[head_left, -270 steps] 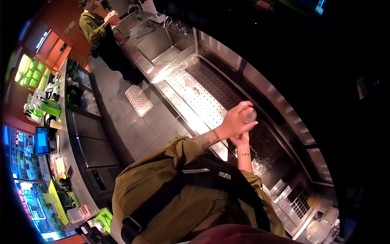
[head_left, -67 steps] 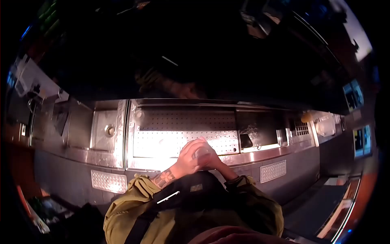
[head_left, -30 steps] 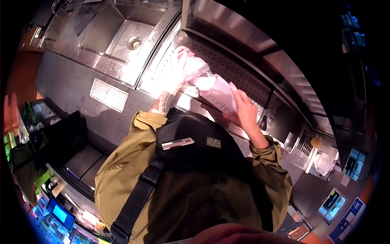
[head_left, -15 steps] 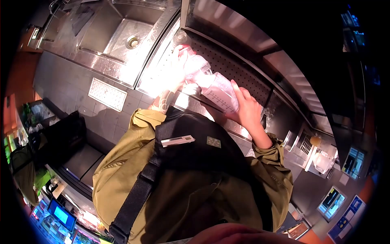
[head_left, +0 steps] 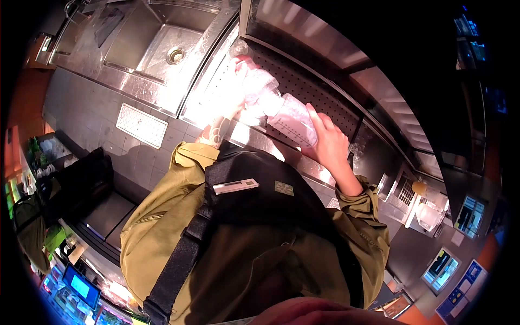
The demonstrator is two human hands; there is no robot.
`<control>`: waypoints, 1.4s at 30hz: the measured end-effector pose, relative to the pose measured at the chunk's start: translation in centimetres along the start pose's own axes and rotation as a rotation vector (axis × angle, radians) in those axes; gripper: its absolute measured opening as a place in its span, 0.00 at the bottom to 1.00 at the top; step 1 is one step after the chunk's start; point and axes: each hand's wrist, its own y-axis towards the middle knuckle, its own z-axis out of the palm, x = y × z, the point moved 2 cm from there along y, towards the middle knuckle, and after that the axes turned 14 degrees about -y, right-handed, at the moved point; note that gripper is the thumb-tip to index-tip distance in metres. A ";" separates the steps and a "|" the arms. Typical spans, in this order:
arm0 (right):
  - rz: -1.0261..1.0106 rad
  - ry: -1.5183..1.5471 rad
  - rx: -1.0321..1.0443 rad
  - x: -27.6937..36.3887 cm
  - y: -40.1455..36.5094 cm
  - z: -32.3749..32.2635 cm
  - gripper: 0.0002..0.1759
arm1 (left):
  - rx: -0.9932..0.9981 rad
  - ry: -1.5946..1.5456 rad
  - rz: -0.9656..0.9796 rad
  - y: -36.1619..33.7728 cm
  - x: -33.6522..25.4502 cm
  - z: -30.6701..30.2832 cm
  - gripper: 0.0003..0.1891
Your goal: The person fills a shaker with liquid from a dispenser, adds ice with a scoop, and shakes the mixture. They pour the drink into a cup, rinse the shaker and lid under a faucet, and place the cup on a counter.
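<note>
Under a bright light, my right hand (head_left: 329,138) grips the lower end of a clear measuring jug (head_left: 292,120) with dark graduation marks and a pale pinkish look. The jug is tilted, its upper end pointing left. My left hand (head_left: 234,81), badly washed out by glare, is wrapped round a see-through container (head_left: 261,86). This container's end meets or nearly meets the jug's upper end; glare hides whether they touch. Its exact kind cannot be made out, nor can any liquid passing between them. Beyond my left hand stands a small clear vessel (head_left: 239,47).
A perforated dark drip tray (head_left: 303,81) lies behind the vessels. To the left is a steel sink (head_left: 135,51) with a drain (head_left: 175,56). A raised metal-framed panel (head_left: 314,32) borders the counter's far side. A floor grate (head_left: 142,125) lies at left.
The container in my left hand has tipped slightly and shifted a little. The jug in my right hand has turned slightly, while my grip on both stays.
</note>
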 end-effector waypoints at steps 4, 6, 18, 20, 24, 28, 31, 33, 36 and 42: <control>-0.004 0.002 0.004 0.0 0.1 0.1 0.58 | -0.009 -0.003 0.000 -0.1 -0.1 -0.4 0.22; -0.011 0.006 0.010 0.0 0.1 -0.1 0.58 | -0.011 -0.005 0.003 -0.3 -0.1 -0.5 0.22; -0.018 0.002 -0.030 -0.1 0.3 0.0 0.58 | -0.017 -0.015 0.008 -0.5 -0.3 -1.2 0.22; -0.023 0.004 -0.026 -0.1 0.3 -0.1 0.58 | -0.019 -0.016 0.007 -0.5 -0.3 -1.3 0.22; -0.030 0.015 -0.029 0.0 0.3 -0.4 0.58 | -0.017 -0.020 0.008 -0.4 -0.3 -1.3 0.22; -0.026 -0.005 -0.045 0.0 0.4 -0.4 0.57 | -0.014 -0.023 0.004 -0.5 -0.4 -1.4 0.23; -0.036 -0.010 -0.037 0.1 0.3 -0.4 0.57 | -0.012 -0.029 0.004 -0.3 -0.4 -1.5 0.23; -0.026 -0.003 -0.057 0.1 0.3 -0.4 0.56 | -0.016 -0.027 0.005 -0.3 -0.6 -1.6 0.23; -0.024 -0.025 -0.056 0.1 0.4 -0.6 0.56 | -0.017 -0.028 0.005 -0.5 -0.6 -1.6 0.23; -0.008 -0.035 -0.050 0.1 0.7 -0.8 0.56 | -0.015 -0.031 0.002 -0.5 -0.6 -1.6 0.23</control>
